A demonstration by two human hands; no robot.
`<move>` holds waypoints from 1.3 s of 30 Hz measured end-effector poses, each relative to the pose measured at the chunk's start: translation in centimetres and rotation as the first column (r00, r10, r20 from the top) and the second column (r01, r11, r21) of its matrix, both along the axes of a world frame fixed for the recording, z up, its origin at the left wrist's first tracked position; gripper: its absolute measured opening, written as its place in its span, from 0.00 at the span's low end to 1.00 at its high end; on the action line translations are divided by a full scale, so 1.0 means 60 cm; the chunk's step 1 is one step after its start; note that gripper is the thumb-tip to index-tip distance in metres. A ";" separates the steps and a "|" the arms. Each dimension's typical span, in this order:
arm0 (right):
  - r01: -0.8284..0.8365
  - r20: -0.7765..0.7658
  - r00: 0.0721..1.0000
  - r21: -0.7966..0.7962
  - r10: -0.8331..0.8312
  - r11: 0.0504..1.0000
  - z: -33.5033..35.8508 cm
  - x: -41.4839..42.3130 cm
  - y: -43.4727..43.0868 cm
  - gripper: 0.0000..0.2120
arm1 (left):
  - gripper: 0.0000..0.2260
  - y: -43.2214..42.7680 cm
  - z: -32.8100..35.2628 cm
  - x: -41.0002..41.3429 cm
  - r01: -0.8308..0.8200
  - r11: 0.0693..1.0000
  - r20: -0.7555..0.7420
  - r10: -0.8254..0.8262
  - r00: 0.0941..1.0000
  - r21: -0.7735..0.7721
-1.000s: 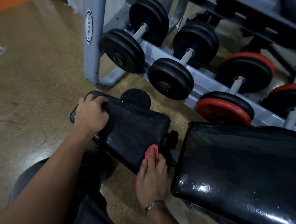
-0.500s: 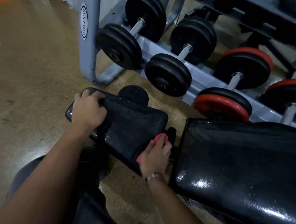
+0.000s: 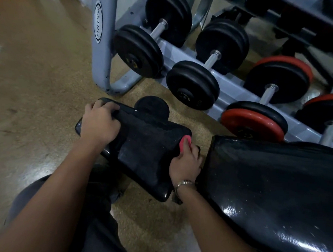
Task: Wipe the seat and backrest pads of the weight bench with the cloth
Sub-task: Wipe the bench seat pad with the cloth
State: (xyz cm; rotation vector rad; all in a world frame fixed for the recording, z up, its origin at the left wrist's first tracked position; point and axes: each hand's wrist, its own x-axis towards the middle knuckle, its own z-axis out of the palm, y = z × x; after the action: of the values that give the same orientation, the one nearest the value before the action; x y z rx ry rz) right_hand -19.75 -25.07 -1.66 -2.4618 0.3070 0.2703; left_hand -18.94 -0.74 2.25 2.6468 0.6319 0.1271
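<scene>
At the gap between the two pads of the weight bench, the right hand [image 3: 185, 164] presses a small red-pink cloth [image 3: 185, 143] against the rear edge of the seat pad [image 3: 145, 146]; its grip is closed around the cloth, of which only a folded tip shows above the fingers. The seat pad is black, glossy vinyl, dusty and speckled on top, and tilted toward the floor. The left hand [image 3: 99, 124] holds the pad's narrow front end, fingers curled over the edge in a firm grip. The backrest pad [image 3: 277, 187] lies just beside the right wrist, black and shining with wet-looking highlights. A metal watch [image 3: 184, 183] sits on that wrist. Behind the bench stands a grey dumbbell rack [image 3: 101, 44] marked MATRIX, carrying black dumbbells [image 3: 193, 85] and a red-edged dumbbell [image 3: 252, 124], close to the backrest's far side. A round black roller [image 3: 153, 107] pokes out behind the seat. The brown floor [image 3: 34, 84] is speckled and scuffed.
</scene>
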 end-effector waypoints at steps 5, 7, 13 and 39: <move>0.056 0.033 0.998 0.107 -0.060 0.993 -0.009 0.046 -0.014 0.31 | 0.31 -0.001 0.000 0.010 -0.017 1.000 0.001 0.017 1.000 0.013; 0.052 -0.006 0.999 0.069 -0.052 0.996 0.001 0.094 -0.015 0.30 | 0.30 -0.002 -0.004 0.007 0.004 1.000 -0.015 -0.004 1.000 0.018; -0.131 0.111 0.985 -0.015 0.132 0.991 -0.012 0.054 -0.027 0.32 | 0.30 0.013 -0.012 0.011 0.029 0.999 0.004 -0.029 1.000 0.026; -0.361 0.241 0.895 -0.105 0.376 0.927 -0.035 0.125 -0.050 0.31 | 0.18 0.016 -0.015 0.015 0.020 0.996 0.077 -0.027 0.997 0.085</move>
State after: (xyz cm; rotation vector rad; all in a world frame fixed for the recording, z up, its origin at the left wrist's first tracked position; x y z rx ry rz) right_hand -12.23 -28.07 -3.78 -2.5623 -0.2736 0.0957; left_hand -18.06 0.19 1.38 2.7140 0.5815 0.2543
